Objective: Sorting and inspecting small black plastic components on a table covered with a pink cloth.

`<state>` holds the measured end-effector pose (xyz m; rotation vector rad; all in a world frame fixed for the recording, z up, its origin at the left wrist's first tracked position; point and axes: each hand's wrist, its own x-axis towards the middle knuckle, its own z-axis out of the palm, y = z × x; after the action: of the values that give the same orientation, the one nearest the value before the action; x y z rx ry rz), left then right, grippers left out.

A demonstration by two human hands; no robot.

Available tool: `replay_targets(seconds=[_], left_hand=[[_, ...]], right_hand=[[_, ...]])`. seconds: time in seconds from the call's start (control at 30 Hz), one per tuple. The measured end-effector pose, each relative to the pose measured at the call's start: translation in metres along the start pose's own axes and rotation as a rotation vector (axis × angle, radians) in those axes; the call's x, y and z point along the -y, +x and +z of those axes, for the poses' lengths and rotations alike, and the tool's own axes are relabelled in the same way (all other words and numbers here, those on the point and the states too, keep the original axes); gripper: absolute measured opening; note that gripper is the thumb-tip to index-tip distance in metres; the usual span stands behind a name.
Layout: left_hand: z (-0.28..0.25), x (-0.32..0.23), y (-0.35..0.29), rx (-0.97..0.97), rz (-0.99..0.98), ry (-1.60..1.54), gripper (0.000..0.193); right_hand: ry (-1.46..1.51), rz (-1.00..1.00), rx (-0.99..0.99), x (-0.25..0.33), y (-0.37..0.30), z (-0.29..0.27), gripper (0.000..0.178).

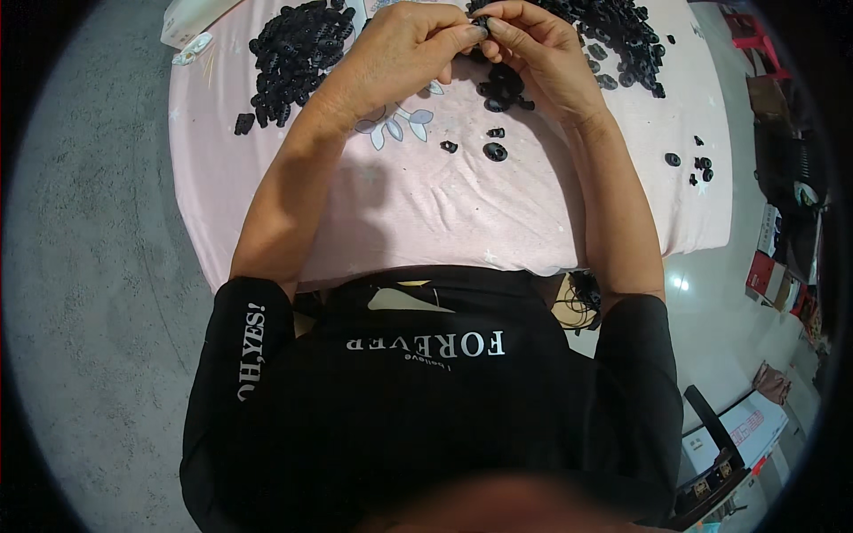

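Observation:
At the far edge of the view, my left hand and my right hand meet with thumbs and fingertips pinched together. Between them is a small black part, mostly hidden by the fingers. Just below, a cluster of black round parts lies on the pink patterned cloth. Nearer to me are a black ring-shaped piece and two smaller black pieces, one of them a small black piece to the left. Left of my left hand sits a heap of black ridged parts.
Another pile of black round parts spreads beyond my right hand. Several loose black bits lie near the table's right side. A white box stands at the far left corner. Boxes and a pink plastic item are off to the right.

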<state>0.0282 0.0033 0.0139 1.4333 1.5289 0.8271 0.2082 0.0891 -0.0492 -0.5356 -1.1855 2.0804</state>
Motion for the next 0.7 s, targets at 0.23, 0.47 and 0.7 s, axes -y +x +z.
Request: replay_targets(seconds=[0.23, 0.47, 0.7], left_hand=[[-0.001, -0.01, -0.005, -0.019, 0.055, 0.17, 0.025], [0.001, -0.01, -0.006, -0.055, 0.08, 0.171, 0.023], [0.0, 0.022, 0.012, -0.024, -0.012, -0.029, 0.014]], right_hand=[[-0.173, -0.01, 0.009, 0.004, -0.002, 0.001, 0.007], [-0.249, -0.043, -0.028, 0.006, -0.003, 0.012, 0.008], [0.102, -0.429, 0.435, -0.005, 0.013, 0.001, 0.018]])
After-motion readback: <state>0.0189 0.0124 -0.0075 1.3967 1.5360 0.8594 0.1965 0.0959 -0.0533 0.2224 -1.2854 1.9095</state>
